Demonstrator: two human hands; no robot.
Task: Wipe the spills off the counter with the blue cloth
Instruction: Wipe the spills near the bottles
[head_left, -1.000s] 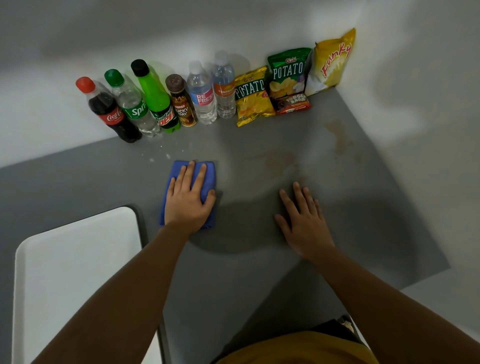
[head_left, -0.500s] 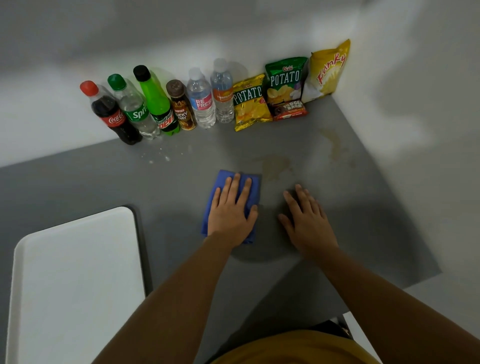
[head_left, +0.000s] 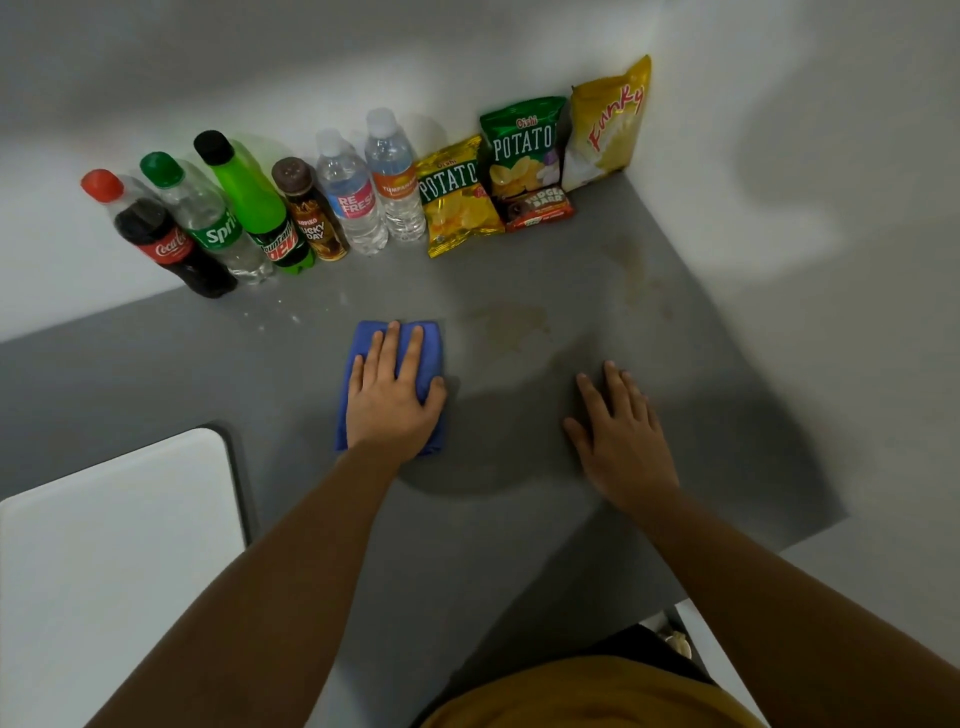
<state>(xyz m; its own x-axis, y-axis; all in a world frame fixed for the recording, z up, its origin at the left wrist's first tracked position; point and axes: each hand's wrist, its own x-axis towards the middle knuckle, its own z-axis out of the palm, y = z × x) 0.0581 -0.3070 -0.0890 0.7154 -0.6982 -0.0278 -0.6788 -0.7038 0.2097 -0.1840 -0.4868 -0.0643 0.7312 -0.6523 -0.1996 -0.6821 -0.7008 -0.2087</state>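
A folded blue cloth lies on the grey counter. My left hand presses flat on top of it, thumb hooked round its right edge. A faint brownish spill sits just right of the cloth. A second brownish spill lies further back near the right wall. Small white specks dot the counter in front of the bottles. My right hand rests flat on the counter with fingers apart, holding nothing, right of the cloth.
Several drink bottles stand in a row along the back wall. Snack bags fill the back right corner. A white tray sits at the front left. The counter's right edge meets a wall.
My left hand slid the cloth right towards the brownish spill, then back left. My right hand stayed planted on the counter.
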